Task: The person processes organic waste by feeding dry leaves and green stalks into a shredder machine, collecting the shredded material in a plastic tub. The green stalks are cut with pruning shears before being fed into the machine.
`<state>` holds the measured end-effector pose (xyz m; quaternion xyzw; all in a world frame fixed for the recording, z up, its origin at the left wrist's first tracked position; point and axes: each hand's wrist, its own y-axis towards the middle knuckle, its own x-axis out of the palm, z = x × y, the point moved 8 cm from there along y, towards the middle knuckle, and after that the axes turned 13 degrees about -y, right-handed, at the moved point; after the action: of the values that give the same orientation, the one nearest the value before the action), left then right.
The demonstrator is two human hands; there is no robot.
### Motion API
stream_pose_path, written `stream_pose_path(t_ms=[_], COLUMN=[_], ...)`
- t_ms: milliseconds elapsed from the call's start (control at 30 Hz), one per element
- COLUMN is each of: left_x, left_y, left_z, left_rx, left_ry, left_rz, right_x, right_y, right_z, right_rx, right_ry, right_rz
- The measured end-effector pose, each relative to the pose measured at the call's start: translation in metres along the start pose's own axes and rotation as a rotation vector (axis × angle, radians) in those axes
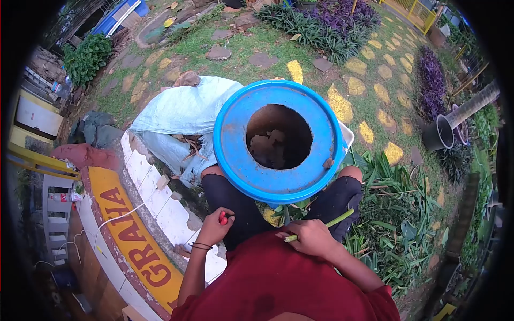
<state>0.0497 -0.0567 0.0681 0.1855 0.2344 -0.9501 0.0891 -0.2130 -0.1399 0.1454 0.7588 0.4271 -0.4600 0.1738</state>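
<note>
My left hand (213,229) is closed around a small red object (223,217); only its red end shows, so its kind is hidden. In my right hand (311,237) is a green plant stem (336,219), gripped near its lower end and slanting up to the right. Between my knees stands a blue drum (230,176), its lid cut with a large round hole. Dark brown material (273,147) lies down inside it. Neither hand touches the drum.
A pale woven sack (187,104) with dry twigs leans left of the drum. Cut green leaves and stalks (396,219) are heaped on the right. A white tiled ledge (155,182) and a yellow lettered sign (134,235) border the left. Black plant pots (439,134) stand farther right.
</note>
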Motion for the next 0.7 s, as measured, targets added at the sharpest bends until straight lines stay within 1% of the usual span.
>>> stream_pose_path(t_ms=[33,67,100,133,200,233,300,333,400,433,467,533,700], left_x=[0.004,0.007,0.013,0.014,0.010,0.011,0.018,0.017,0.027,0.028,0.028,0.027,0.030], left_y=[0.001,-0.002,-0.006,-0.008,-0.012,-0.014,-0.015,-0.015,-0.017,-0.016,-0.014,-0.010,-0.002], left_z=[-0.024,-0.034,-0.048,-0.054,-0.069,-0.069,-0.074,-0.074,-0.083,-0.084,-0.087,-0.084,-0.081], left_rx=[-0.023,-0.048,-0.126,-0.125,-0.127,-0.126,-0.205,-0.202,-0.307,-0.305,-0.309,-0.304,-0.283], left_ry=[0.034,0.067,0.061,0.059,0.042,0.037,-0.032,-0.035,-0.151,-0.160,-0.189,-0.230,-0.348], left_rz=[0.009,0.018,-0.016,-0.013,0.046,0.046,-0.033,-0.031,-0.089,-0.090,-0.073,-0.044,-0.053], right_x=[0.004,0.011,0.029,0.037,0.052,0.058,0.087,0.092,0.113,0.116,0.121,0.121,0.125], right_y=[-0.006,-0.013,-0.023,-0.033,-0.060,-0.071,-0.099,-0.103,-0.125,-0.126,-0.128,-0.123,-0.122], right_z=[0.011,0.023,0.043,0.053,0.084,0.093,0.121,0.126,0.144,0.149,0.153,0.155,0.157], right_rx=[0.062,0.124,0.201,0.198,0.359,0.358,0.598,0.596,0.866,0.897,0.897,0.888,0.838], right_ry=[-0.015,-0.028,-0.067,-0.070,-0.143,-0.148,0.277,0.273,0.590,0.703,0.691,0.834,0.851], right_rz=[-0.014,-0.029,-0.111,-0.110,-0.121,-0.123,-0.289,-0.288,-0.310,-0.160,-0.163,-0.102,-0.064])
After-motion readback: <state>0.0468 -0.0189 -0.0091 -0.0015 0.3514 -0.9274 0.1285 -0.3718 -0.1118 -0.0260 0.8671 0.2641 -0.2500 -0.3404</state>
